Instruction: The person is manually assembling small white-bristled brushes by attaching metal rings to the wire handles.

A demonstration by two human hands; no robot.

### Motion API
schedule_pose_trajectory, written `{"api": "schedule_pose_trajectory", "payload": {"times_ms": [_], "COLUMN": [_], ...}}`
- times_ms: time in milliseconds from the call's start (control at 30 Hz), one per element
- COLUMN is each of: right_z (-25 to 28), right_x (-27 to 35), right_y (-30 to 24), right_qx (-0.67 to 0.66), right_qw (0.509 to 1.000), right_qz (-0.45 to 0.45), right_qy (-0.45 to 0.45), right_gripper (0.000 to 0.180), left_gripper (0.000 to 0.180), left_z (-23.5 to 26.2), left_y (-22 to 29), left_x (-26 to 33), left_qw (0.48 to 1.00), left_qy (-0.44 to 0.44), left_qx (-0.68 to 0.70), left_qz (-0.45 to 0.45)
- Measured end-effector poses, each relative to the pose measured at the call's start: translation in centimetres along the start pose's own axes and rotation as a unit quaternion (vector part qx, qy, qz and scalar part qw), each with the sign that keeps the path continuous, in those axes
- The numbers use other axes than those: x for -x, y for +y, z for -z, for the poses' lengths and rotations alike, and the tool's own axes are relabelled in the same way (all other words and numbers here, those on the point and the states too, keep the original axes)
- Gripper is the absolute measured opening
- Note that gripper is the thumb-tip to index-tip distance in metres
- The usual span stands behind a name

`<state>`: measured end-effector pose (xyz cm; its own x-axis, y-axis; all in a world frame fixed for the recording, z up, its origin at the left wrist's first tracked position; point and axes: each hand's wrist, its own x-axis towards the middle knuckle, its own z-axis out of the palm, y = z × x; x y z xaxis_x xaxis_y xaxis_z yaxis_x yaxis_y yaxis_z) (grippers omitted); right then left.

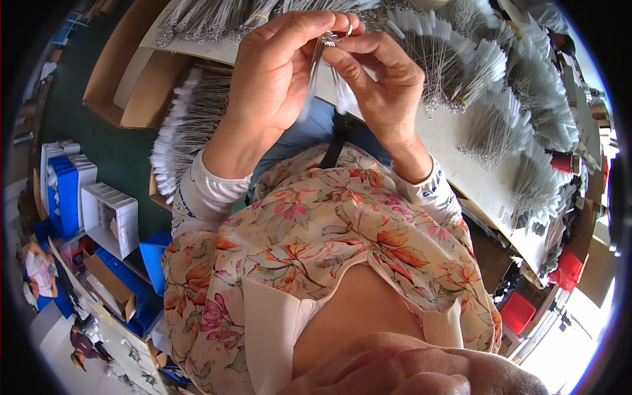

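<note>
Hands: our left hand point(276, 72) and right hand point(382, 79) pinch one thin wire piece point(322, 49), fingertips clamped, lifted close for sight.
Bench: fanned wire bundles point(487, 72) lie within reach.

The thin wire piece point(320, 62) pinched between the left hand point(276, 72) and right hand point(382, 79) is blurred along its hanging length, and its small metal end is too tiny to tell apart. The fingers point(342, 41) cover where it is gripped. The wire bundles point(217, 16) on the tabletop point(461, 164) are cut off by the upper edge. The cardboard box point(115, 79) hides its contents.
</note>
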<state>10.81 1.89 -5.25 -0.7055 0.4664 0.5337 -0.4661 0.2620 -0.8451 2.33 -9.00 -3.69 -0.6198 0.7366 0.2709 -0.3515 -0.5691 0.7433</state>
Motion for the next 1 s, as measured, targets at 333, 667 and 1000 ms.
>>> {"api": "schedule_pose_trajectory", "payload": {"times_ms": [333, 667, 1000], "right_z": [-2.0, -1.1, 4.3], "right_x": [-5.0, -0.5, 2.0], "right_y": [-3.3, 5.5, 9.4], "right_qx": [0.003, 0.02, -0.053], "right_qw": [0.986, 0.851, 0.825], "right_qz": [-0.106, -0.397, -0.517], "right_qy": [-0.129, -0.344, -0.22], "right_gripper": [0.016, 0.017, 0.016], "left_gripper": [0.022, 0.02, 0.025], "left_z": [2.0, 15.6, 29.4], "left_y": [3.6, -0.7, -1.0], "left_x": [0.6, 7.2, 19.5], "left_qw": [0.971, 0.701, 0.522], "left_qy": [0.023, -0.145, -0.153], "left_qx": [-0.21, -0.697, -0.786], "left_qz": [-0.111, 0.022, 0.294]}}
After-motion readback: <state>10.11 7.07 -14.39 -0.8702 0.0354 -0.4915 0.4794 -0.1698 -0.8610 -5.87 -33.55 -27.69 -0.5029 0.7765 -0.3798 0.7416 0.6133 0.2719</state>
